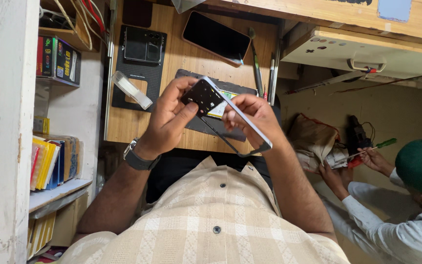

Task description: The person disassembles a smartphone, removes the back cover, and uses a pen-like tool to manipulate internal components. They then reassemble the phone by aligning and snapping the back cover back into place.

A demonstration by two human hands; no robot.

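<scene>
My left hand (168, 117) and my right hand (252, 117) both hold a thin phone frame (240, 132), tilted above the wooden desk (191, 58). The frame has a black camera end (202, 95) pinched under my left thumb and a silver edge running down to my right palm. Its middle is hollow, and a dark mat (211, 128) and a yellowish part show through it. I wear a black wristwatch (137, 157) on the left wrist.
A phone with a dark screen (215, 37) and a black work mat holding a phone back (142, 49) lie on the desk. Tweezers and brushes (259, 68) lie at its right edge. A tape roll (130, 89) sits left. Another person (406, 195) handles a green screwdriver at lower right.
</scene>
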